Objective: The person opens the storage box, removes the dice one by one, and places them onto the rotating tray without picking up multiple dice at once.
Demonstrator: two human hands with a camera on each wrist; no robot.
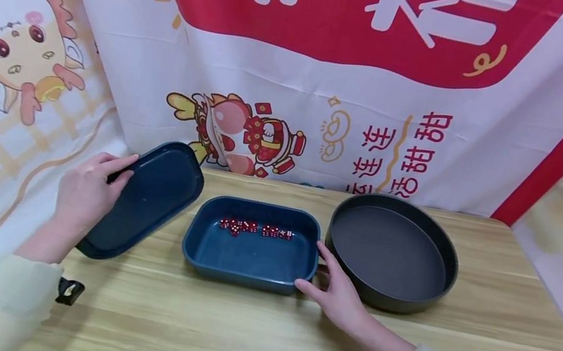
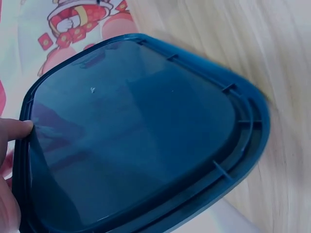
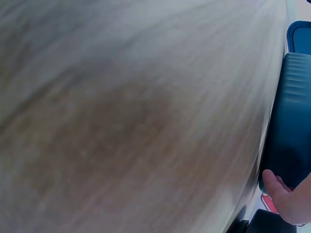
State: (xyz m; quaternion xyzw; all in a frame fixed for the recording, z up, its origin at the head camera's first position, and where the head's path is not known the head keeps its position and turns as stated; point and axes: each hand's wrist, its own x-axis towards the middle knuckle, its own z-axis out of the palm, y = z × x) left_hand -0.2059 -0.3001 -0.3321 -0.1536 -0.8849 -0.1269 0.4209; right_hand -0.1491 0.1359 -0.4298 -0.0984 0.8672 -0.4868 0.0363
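Pale sleeves at near bench edge. Left hand [image 1: 85, 192] grips dark blue lid [image 1: 149, 200], fingers curled over its rim, lid tilted, hanging partly off left bench edge. Right hand [image 1: 337, 293] fingers straight, touching right wall of blue box [image 1: 250, 257] at bench centre. Red dice [image 1: 256, 228] in a row along box's far wall. Black round pan [image 1: 391, 253] just right of box, bare inside. Judged: lid already off, box open, dice not yet taken out.

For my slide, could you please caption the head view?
Left hand grips blue lid; right hand touches dice-filled blue box.
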